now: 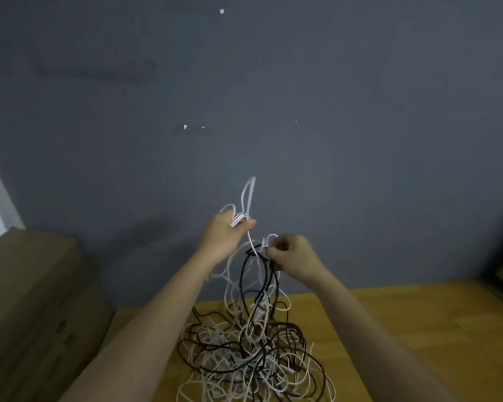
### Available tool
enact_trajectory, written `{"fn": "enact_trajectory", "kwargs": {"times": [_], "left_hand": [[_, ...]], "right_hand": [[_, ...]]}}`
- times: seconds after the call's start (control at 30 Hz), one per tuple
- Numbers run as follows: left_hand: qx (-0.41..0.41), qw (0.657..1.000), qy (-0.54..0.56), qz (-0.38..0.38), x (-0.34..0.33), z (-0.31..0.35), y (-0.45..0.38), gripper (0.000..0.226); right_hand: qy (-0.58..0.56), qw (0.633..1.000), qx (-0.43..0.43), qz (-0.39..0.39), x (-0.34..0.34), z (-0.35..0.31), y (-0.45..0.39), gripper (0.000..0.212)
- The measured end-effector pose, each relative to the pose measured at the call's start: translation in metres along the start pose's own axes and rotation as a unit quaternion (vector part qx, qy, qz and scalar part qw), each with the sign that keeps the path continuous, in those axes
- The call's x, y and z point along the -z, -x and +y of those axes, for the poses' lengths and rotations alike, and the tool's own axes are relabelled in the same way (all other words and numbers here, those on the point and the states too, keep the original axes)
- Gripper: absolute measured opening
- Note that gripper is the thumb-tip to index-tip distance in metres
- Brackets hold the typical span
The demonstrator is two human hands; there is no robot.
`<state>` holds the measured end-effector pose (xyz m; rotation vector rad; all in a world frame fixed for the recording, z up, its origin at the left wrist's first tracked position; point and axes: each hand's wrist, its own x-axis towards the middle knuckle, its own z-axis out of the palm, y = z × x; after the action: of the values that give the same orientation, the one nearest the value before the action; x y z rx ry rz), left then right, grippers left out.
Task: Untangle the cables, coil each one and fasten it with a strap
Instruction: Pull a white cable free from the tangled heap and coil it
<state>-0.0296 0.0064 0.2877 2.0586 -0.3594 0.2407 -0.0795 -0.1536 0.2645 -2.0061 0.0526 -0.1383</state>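
Cables point(253, 343) hang vertically from left hand point(225, 233), right hand point(291, 258).

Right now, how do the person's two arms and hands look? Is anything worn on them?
Both forearms are bare: no sleeves show. The left hand and right hand wear no gloves, and no watch, ring or bracelet can be seen on them.

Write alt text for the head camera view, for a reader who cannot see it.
Two bare hands hold up strands from a tangled pile of white and dark cables on a wooden table; the left hand grips white loops and the right hand pinches strands just below. A grey wall fills the background, with a cardboard box at left.
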Motion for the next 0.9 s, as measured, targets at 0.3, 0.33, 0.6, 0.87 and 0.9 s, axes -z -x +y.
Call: {"fn": "enact_trajectory", "kwargs": {"times": [0.3, 0.33, 0.6, 0.87, 0.9], "left_hand": [[0.105, 0.981, -0.13, -0.102, -0.068, -0.083, 0.074, 0.034], [0.113, 0.978, -0.132, -0.113, -0.076, -0.089, 0.082, 0.036], [0.192, 0.961, -0.075, -0.185, -0.115, -0.116, 0.117, 0.015], [0.249, 0.947, -0.016, -0.203, -0.13, -0.123, 0.122, 0.048], [0.258, 0.943, -0.008, -0.21, -0.129, -0.121, 0.123, 0.052]], "right_hand": [[0.121, 0.988, -0.079, 0.057, -0.015, 0.114, 0.04, 0.008], [0.117, 0.987, -0.098, 0.052, -0.017, 0.128, 0.044, 0.009], [0.277, 0.954, -0.028, 0.107, -0.026, 0.191, 0.089, 0.026], [0.289, 0.95, 0.111, -0.032, -0.034, 0.22, 0.093, 0.034], [0.285, 0.952, 0.109, -0.023, -0.036, 0.221, 0.093, 0.03]]}}
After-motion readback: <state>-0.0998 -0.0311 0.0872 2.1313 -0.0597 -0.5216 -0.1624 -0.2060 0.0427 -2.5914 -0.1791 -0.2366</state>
